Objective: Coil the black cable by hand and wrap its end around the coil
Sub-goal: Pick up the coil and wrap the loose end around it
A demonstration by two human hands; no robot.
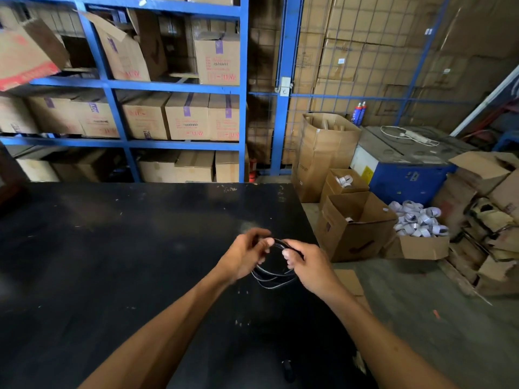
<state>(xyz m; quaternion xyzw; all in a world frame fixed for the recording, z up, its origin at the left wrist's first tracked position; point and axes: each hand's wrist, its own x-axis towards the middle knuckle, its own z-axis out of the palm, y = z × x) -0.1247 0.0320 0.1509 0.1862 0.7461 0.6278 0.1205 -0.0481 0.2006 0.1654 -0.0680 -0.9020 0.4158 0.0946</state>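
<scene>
Head view: our left hand (245,255) and right hand (310,263) both pinch the black cable (273,277). Its loops hang just above the black table (118,248).

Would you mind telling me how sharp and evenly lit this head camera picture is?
Head view: the left hand is motion-blurred, the thin black cable coil nearly melts into the dark black tabletop, and the blue metal shelving bows from wide-angle distortion.
</scene>
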